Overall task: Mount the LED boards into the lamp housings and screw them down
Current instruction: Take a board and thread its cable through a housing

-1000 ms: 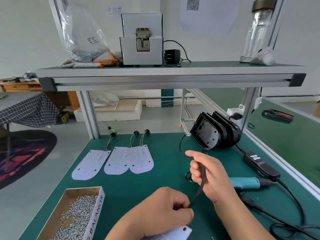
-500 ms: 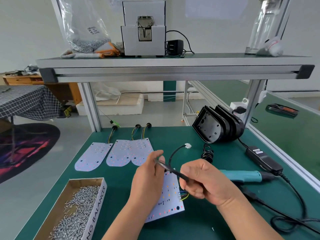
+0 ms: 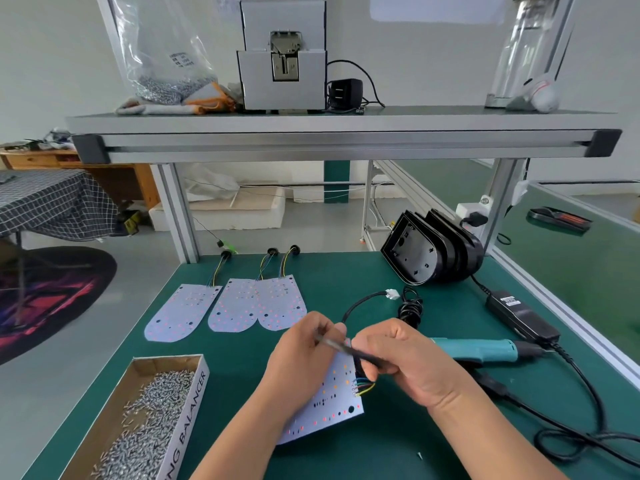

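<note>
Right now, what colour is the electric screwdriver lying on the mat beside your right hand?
Teal. The screwdriver shows best in the head view, the only one.

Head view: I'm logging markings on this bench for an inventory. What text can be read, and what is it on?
"NG BALANCER": on the side wall of the cardboard screw box; any letters before it are out of view.
Dark print on the plastic bag on the shelf: too blurred to read.
White label on the power adapter: too small to read.

Four LED boards (image 3: pixel 180 315), one screwdriver (image 3: pixel 474 349), one box of screws (image 3: pixel 192 407)
</note>
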The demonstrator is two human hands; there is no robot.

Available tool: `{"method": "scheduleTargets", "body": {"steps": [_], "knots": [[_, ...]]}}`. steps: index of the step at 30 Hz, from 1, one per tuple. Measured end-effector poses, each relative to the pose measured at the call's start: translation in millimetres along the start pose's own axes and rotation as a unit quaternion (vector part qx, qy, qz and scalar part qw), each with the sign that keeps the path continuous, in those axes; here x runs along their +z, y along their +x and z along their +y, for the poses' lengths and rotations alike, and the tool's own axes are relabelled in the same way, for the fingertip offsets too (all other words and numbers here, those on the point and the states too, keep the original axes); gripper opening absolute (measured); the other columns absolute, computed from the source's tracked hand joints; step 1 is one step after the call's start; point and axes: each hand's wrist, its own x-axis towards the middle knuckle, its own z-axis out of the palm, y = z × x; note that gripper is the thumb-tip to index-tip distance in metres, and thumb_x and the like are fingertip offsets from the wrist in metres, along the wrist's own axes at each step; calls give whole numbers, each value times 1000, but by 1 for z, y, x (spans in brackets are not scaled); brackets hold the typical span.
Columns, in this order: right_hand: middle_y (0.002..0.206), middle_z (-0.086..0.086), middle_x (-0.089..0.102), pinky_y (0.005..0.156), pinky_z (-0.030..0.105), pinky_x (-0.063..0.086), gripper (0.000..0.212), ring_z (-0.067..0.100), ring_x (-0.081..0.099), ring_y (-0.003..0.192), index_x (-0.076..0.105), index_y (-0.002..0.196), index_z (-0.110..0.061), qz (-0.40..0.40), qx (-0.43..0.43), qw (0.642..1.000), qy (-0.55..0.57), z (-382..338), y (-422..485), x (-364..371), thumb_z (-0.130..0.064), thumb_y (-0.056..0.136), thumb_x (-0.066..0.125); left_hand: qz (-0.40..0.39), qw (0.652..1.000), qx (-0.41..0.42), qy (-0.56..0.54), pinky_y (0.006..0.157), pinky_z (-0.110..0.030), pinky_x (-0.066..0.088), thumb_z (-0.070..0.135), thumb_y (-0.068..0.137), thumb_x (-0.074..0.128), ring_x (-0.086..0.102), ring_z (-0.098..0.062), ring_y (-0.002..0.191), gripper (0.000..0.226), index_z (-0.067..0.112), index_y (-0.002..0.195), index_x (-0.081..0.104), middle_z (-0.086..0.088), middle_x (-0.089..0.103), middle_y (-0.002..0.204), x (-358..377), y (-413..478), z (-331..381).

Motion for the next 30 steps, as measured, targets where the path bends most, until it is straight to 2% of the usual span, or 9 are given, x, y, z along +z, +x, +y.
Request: {"method": "scheduleTargets", "body": {"steps": [4, 7, 11, 16, 19, 22, 25, 27, 30], "knots": [[56, -2, 54, 59, 17, 37, 37, 7, 45, 57, 65, 56, -17, 7, 7, 1000, 10, 2, 0, -3, -43, 81, 73, 29, 998, 4, -59, 55, -16, 37, 35, 95, 79, 43, -6, 58, 25, 27, 77, 63, 16, 56, 62, 0, 1, 2], [69, 0, 61, 77, 26, 46, 44, 13, 56, 70, 69, 65, -19, 40, 8, 998, -49, 2, 3, -10, -58, 85, 75, 88, 990, -14, -109, 59, -15, 41, 20, 95, 79, 49, -6, 60, 16, 22, 93, 63, 11, 62, 73, 1, 3, 5], [123, -7, 73, 99, 35, 56, 76, 13, 69, 119, 79, 105, -24, 74, 24, 994, -82, 1, 0, -17, -92, 73, 65, 178, 982, -33, -49, 73, -35, 49, 25, 103, 68, 64, -10, 81, 23, 36, 112, 50, 15, 63, 95, 6, -1, 5], [139, -14, 66, 99, 31, 55, 73, 8, 71, 113, 63, 137, -44, 87, 61, 988, -110, 6, 4, -9, -64, 72, 87, 169, 985, -16, 20, 63, -36, 45, 28, 104, 61, 64, -5, 82, 35, 55, 114, 42, 35, 53, 106, 9, -8, 10], [133, -22, 70, 108, 34, 48, 69, 0, 65, 124, 62, 140, -43, 122, 90, 986, -76, 6, 8, -4, -63, 75, 74, 148, 988, -1, 45, 63, -33, 43, 22, 101, 60, 62, -1, 80, 42, 57, 118, 45, 34, 58, 109, 11, -10, 13], [133, -28, 69, 111, 27, 43, 73, -12, 59, 126, 60, 146, -37, 141, 60, 976, -156, 7, 10, 4, -76, 84, 61, 142, 989, 6, 39, 67, -31, 48, 17, 98, 59, 60, 4, 87, 43, 51, 123, 51, 24, 65, 103, 15, -10, 13], [111, -6, 77, 93, 34, 53, 70, 2, 69, 103, 72, 121, -24, 218, -6, 941, -260, 17, 15, 13, -79, 92, 42, 106, 994, 13, -6, 61, -27, 45, 12, 95, 59, 60, -4, 70, 47, 50, 121, 53, 21, 65, 77, 15, -9, 11], [96, 0, 75, 84, 36, 53, 64, 9, 69, 87, 74, 109, -23, 284, -38, 916, -283, 19, 19, 12, -76, 98, 41, 78, 997, 20, -22, 56, -16, 43, 10, 94, 58, 59, -5, 67, 57, 61, 119, 51, 19, 67, 76, 13, -9, 11], [105, -30, 75, 86, 18, 51, 53, -8, 67, 101, 76, 117, -38, 264, -31, 918, -294, 14, 20, -1, -76, 100, 43, 45, 998, 34, -20, 58, -16, 47, 13, 95, 64, 64, -4, 76, 69, 73, 117, 40, 28, 68, 99, 11, -8, 12]]}}
